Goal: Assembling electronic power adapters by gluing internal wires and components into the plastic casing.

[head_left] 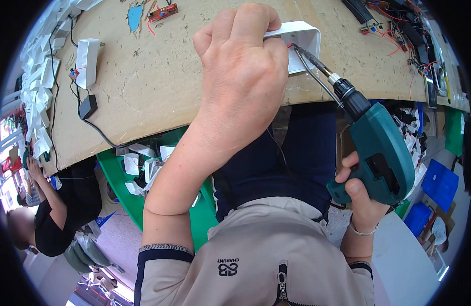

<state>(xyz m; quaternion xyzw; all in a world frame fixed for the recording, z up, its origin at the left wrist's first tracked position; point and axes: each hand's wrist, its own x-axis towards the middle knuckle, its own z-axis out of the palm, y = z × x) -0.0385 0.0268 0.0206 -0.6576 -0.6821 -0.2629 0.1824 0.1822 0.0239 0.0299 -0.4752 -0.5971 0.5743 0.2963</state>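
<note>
My left hand (245, 71) is closed on a small white plastic housing (307, 38), an open box held at the table's near edge. Its fingertips are partly hidden behind the hand and the housing wall. My right hand (365, 196) grips the handle of a dark green soldering gun (380, 132) with a thin metal feed tube beside its barrel. The gun's tip points up and left into the housing, close to a bit of red wire (290, 45) near my left fingers. Whether the tip touches the wire is hard to tell.
On the cardboard-topped table (154, 76) lie a white housing (86, 64) with wires, a black adapter (87, 107) and a red circuit board (163, 12). White housings (44, 76) pile up at left; wired boards (393, 30) sit at right. A green bin (120, 183) stands below. Another person (52, 214) works at left.
</note>
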